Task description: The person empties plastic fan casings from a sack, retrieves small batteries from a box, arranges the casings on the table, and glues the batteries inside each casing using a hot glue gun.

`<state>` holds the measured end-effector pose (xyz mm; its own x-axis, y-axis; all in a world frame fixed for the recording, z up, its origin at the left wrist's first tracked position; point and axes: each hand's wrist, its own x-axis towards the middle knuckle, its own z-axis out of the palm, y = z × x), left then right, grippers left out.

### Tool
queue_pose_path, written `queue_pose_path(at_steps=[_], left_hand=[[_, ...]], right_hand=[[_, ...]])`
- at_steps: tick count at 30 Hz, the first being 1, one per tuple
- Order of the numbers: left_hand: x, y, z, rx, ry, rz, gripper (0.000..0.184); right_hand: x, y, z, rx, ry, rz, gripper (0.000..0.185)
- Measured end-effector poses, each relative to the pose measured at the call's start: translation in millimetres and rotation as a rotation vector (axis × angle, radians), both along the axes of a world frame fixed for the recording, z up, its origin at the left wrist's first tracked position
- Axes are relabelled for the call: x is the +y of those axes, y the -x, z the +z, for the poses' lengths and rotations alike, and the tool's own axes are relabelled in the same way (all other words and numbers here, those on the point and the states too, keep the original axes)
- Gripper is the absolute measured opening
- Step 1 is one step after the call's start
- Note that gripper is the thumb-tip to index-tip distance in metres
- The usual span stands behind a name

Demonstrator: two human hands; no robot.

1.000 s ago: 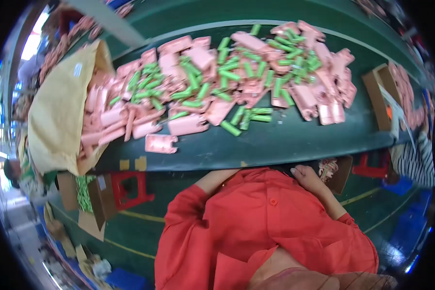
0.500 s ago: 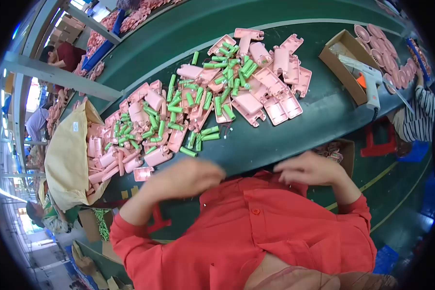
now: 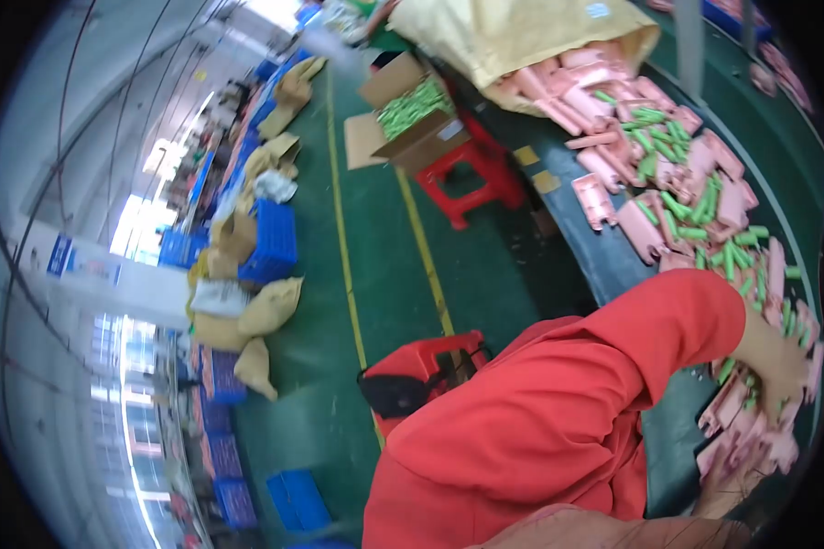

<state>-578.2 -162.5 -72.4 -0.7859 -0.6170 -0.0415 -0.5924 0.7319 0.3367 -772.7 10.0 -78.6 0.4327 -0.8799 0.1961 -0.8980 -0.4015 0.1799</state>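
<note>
Smooth green worktable, yellow-striped floor, your left hand reaching over pink plastic shells and green cylinders, its fingers unclear, your right hand spreading its fingers.

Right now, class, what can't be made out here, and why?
All in the head view:
- Left hand: fingers and any grip, blurred.
- Right hand: whether it holds anything, blurred.
- Sack: far end, cut off by the top edge.
- Green pieces in the carton: exact number, too small.
- Near stool: one side, hidden by the red sleeve.
</note>
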Motion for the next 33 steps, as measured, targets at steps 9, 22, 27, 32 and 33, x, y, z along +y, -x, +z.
queue_pose_path(at_steps=[9,22,27,32,33], left_hand=[[12.6,7.2,42.4,-0.23,0.04,0.012,0.072],[17.4,92.5,27.5,-0.327,-0.128,-0.038,0.074],[26.6,23.9,59.1,0.309,0.397,-0.632,0.024],[21.0,22.6,62.5,0.081,0.153,-0.392,0.076],[22.3,24.3,69.7,0.085,0.119,-0.372,0.067]], right_hand=[[4.1,15.8,-2.1,-0.117,-0.007,0.042,0.063],[23.1,67.7,-9.9,-0.266,0.017,0.146,0.065],[55.0,49.6,23.0,-0.456,-0.217,-0.085,0.062],[70.3,29.8,46.3,-0.421,-0.014,-0.227,0.04],[74.7,30.9,43.4,-0.413,-0.012,-0.286,0.039]])
